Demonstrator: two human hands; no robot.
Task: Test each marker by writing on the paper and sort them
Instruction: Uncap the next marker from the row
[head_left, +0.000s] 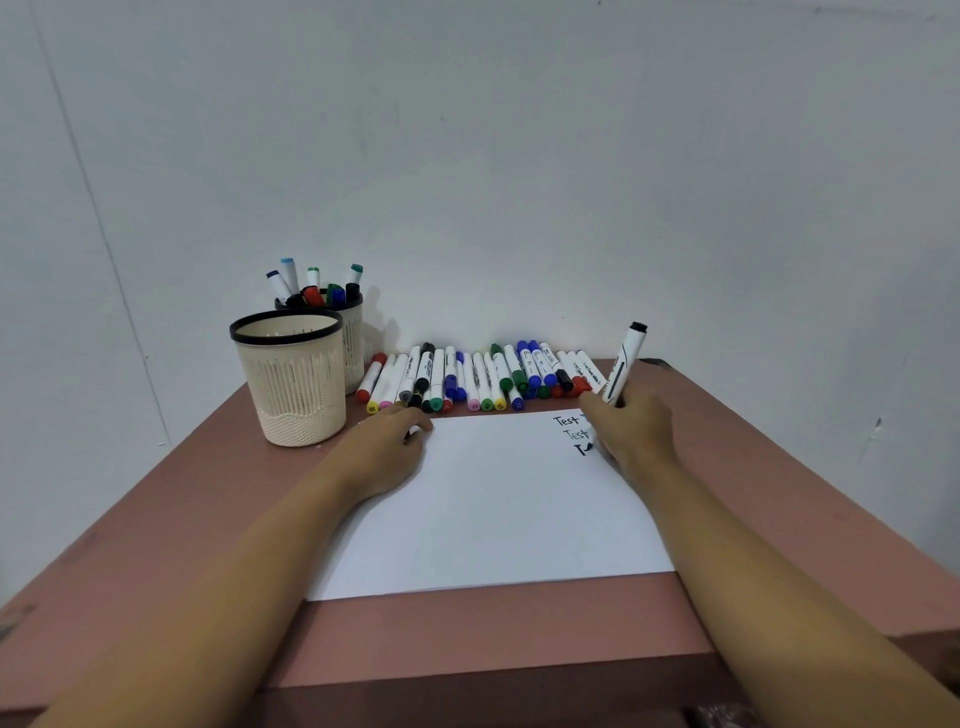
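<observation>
Working at the pink table (208, 519), you are pinning the white paper (493, 509) at its far left corner with your left hand (389, 447). Its fingers are lying loosely bent on the sheet, gripping nothing that shows. The sheet is looking thin and ready to slide, so that press is probably doing useful work.

Two ribbed cups are standing at the far left. The front cup (291, 384) is showing no markers above its rim, and the rear cup (353, 338) is holding several. The loose markers (483, 379) are lying in a row just beyond the paper's far edge.

Your right hand (631, 421) is clamping its fingers low on the black marker (626, 364), tip down at the paper's far right corner, beside the written words (567, 420). The marker is likely light, stiff and smooth, and a grip near the tip is suiting it. I cannot tell whether the tip is touching the sheet.
</observation>
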